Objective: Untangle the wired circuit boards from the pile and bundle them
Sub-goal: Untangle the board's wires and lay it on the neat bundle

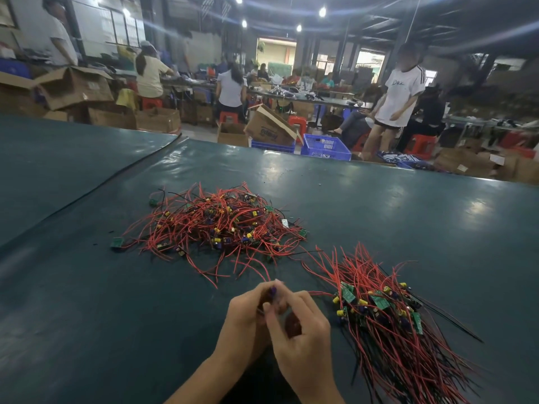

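Note:
A tangled pile of wired circuit boards (215, 225), with red and black wires and small green boards, lies mid-table. To the right lies a straightened bundle of boards (388, 322) with wires fanned toward me. Close in front of me, my left hand (245, 319) and my right hand (300, 330) meet and together pinch one small wired circuit board (272, 291) with a purple part. Its red wire (264, 272) trails up toward the pile. The board is mostly hidden by my fingers.
The dark green table cover (116, 287) has a seam running diagonally at the left (116, 176). Beyond the far edge stand blue crates (325, 147), cardboard boxes (269, 126), red stools and several people at other benches.

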A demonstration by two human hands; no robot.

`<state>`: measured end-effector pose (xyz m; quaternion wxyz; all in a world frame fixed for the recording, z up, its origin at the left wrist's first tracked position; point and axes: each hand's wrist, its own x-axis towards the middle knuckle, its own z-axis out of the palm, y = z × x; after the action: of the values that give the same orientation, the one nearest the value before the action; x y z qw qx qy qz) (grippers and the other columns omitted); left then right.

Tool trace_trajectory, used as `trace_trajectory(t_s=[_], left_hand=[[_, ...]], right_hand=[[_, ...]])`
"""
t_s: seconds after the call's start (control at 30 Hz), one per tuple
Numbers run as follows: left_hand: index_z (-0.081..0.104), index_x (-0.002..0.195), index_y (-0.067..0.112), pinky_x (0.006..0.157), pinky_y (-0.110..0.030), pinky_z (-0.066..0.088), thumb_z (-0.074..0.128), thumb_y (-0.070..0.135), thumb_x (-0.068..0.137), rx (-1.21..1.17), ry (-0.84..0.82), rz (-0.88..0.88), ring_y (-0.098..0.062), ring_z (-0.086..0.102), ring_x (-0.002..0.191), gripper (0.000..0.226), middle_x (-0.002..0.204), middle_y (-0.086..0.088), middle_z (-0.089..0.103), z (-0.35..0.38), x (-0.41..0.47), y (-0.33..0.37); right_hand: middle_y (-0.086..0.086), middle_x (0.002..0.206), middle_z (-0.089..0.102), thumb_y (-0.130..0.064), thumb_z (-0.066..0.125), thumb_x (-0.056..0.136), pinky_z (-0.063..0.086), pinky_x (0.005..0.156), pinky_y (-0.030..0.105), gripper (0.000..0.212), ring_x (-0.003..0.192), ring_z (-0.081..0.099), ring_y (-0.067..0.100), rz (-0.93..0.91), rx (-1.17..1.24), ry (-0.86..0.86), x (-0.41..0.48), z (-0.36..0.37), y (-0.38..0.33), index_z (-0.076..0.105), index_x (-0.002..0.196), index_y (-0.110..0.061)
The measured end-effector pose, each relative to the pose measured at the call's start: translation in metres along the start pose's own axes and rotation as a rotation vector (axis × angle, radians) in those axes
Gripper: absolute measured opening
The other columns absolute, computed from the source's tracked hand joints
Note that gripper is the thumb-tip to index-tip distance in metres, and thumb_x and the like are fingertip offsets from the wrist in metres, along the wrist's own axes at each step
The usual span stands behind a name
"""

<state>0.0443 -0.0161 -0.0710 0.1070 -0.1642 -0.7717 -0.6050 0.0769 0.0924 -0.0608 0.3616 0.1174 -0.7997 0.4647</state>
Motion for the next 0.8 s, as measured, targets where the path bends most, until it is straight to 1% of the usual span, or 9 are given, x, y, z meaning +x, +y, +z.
trace_trajectory(t_s=[0.07, 0.17, 0.27, 0.37, 0.5, 0.6, 0.67, 0.73, 0.8], left_hand=[[0.071, 0.087, 0.024, 0.061, -0.017, 0.051, 0.057, 0.021, 0.096, -0.181, 0.084, -0.070, -0.007, 0.066, 0.066, 0.017, 0.072, 0.003, 0.069, 0.002, 0.006, 0.000], [0.073, 0.097, 0.022, 0.055, -0.021, 0.050, 0.051, 0.038, 0.089, -0.365, 0.177, -0.119, -0.014, 0.062, 0.058, 0.028, 0.070, -0.001, 0.067, 0.000, 0.016, 0.004], [0.075, 0.101, 0.023, 0.047, -0.023, 0.043, 0.048, 0.045, 0.089, -0.602, 0.134, -0.238, -0.010, 0.051, 0.053, 0.037, 0.070, 0.000, 0.058, -0.002, 0.018, 0.006], [0.073, 0.107, 0.025, 0.049, -0.023, 0.039, 0.044, 0.050, 0.090, -0.621, 0.068, -0.262, -0.007, 0.045, 0.055, 0.043, 0.069, 0.005, 0.053, -0.002, 0.018, 0.006], [0.075, 0.103, 0.023, 0.047, -0.018, 0.039, 0.043, 0.044, 0.093, -0.565, 0.033, -0.211, -0.006, 0.046, 0.051, 0.039, 0.065, 0.003, 0.052, 0.000, 0.015, 0.009], [0.076, 0.076, 0.025, 0.048, -0.014, 0.042, 0.044, 0.043, 0.091, -0.471, -0.006, -0.224, -0.004, 0.053, 0.047, 0.039, 0.054, 0.007, 0.058, 0.002, 0.012, 0.012], [0.066, 0.056, 0.024, 0.046, -0.015, 0.038, 0.048, 0.046, 0.088, -0.418, -0.031, -0.216, -0.005, 0.047, 0.044, 0.042, 0.048, 0.007, 0.052, 0.003, 0.010, 0.013], [0.060, 0.049, 0.024, 0.046, -0.017, 0.034, 0.050, 0.045, 0.087, -0.367, -0.062, -0.183, -0.005, 0.041, 0.043, 0.044, 0.046, 0.007, 0.047, 0.003, 0.008, 0.012], [0.062, 0.049, 0.025, 0.047, -0.018, 0.034, 0.051, 0.043, 0.087, -0.341, -0.085, -0.164, -0.005, 0.042, 0.044, 0.043, 0.046, 0.007, 0.049, 0.004, 0.007, 0.011]], right_hand=[[-0.011, 0.079, 0.057, -0.023, 0.072, 0.085, 0.049, 0.058, 0.019, 0.032, 0.066, 0.059, 0.010, 0.071, 0.058, -0.009, 0.001, -0.001, -0.002, 0.070, 0.116, -0.018], [-0.011, 0.064, 0.061, -0.033, 0.068, 0.090, 0.042, 0.051, 0.018, 0.010, 0.054, 0.057, 0.007, 0.195, 0.122, -0.013, 0.002, -0.002, -0.002, 0.074, 0.084, -0.027], [-0.008, 0.048, 0.052, -0.045, 0.057, 0.091, 0.031, 0.047, 0.019, 0.040, 0.045, 0.042, 0.003, 0.370, 0.229, -0.121, 0.000, 0.001, -0.003, 0.071, 0.062, -0.022], [-0.007, 0.047, 0.048, -0.047, 0.051, 0.089, 0.030, 0.047, 0.019, 0.040, 0.047, 0.038, 0.004, 0.501, 0.330, -0.141, 0.000, 0.003, -0.007, 0.071, 0.063, -0.023], [-0.008, 0.053, 0.050, -0.047, 0.049, 0.087, 0.037, 0.052, 0.017, 0.036, 0.052, 0.043, 0.004, 0.588, 0.454, -0.115, 0.005, 0.003, -0.010, 0.071, 0.070, -0.024], [-0.004, 0.075, 0.072, -0.042, 0.051, 0.087, 0.051, 0.064, 0.017, 0.031, 0.068, 0.065, 0.004, 0.607, 0.547, -0.112, 0.006, 0.002, -0.008, 0.077, 0.091, -0.026], [0.005, 0.078, 0.072, -0.039, 0.055, 0.085, 0.051, 0.062, 0.019, 0.032, 0.063, 0.062, 0.006, 0.628, 0.533, -0.058, 0.006, 0.002, -0.007, 0.074, 0.105, -0.023], [0.010, 0.073, 0.067, -0.030, 0.060, 0.087, 0.052, 0.062, 0.019, 0.024, 0.063, 0.060, 0.007, 0.642, 0.536, 0.024, 0.006, 0.002, -0.004, 0.075, 0.104, -0.022], [0.003, 0.076, 0.073, -0.018, 0.064, 0.090, 0.055, 0.066, 0.019, 0.016, 0.070, 0.069, 0.009, 0.648, 0.543, 0.093, 0.009, 0.001, -0.004, 0.079, 0.091, -0.023]])
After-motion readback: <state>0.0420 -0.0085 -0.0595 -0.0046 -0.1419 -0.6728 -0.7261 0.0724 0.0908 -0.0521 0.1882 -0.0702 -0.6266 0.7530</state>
